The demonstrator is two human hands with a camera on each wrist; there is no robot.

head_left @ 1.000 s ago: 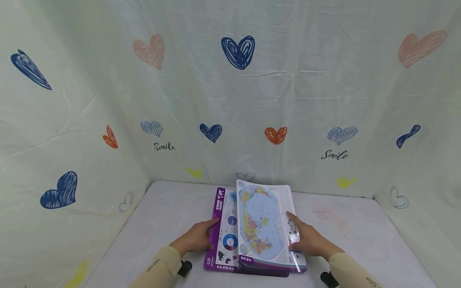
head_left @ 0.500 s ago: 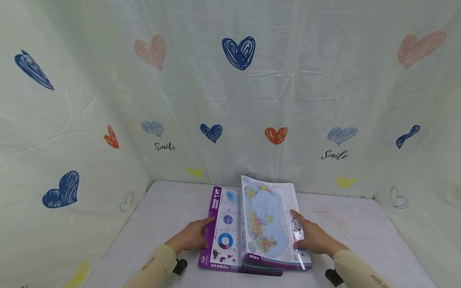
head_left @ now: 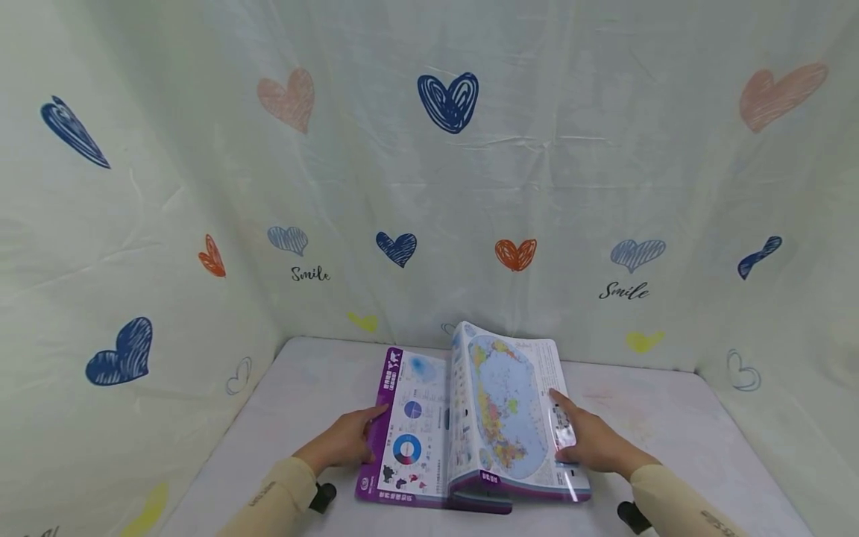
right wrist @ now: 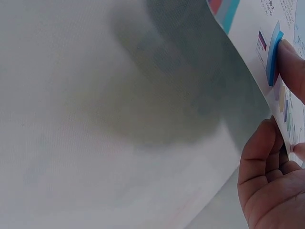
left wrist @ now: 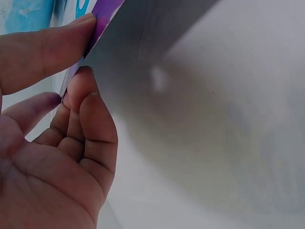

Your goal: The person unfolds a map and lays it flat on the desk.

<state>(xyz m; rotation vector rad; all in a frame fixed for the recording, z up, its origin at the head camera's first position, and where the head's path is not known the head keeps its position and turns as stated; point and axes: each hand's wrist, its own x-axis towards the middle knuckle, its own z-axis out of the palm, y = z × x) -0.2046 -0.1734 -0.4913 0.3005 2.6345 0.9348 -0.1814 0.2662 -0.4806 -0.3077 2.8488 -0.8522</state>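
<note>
A glossy folded world map [head_left: 510, 418] is partly spread over the white table. Its left panel [head_left: 421, 429] has a purple border and round charts, while the right panel, printed with the map itself, rises in a fold at the middle. My left hand [head_left: 344, 440] pinches the left border between thumb and fingers; in the left wrist view the purple edge [left wrist: 106, 19] is raised off the table. My right hand [head_left: 593, 441] pinches the right edge. The right wrist view shows that thumb [right wrist: 291, 71] on the printed face and the curled fingers beneath.
The white table [head_left: 644, 403] extends around the map on both sides. Behind it and at the sides hang pale curtains [head_left: 570, 179] printed with hearts. A dark strap piece [head_left: 323, 497] sits at the left wrist.
My hands have drawn apart, the left leftward and the right rightward, each keeping its edge. More of the left panel shows, and the fold at the middle stands higher and wider.
</note>
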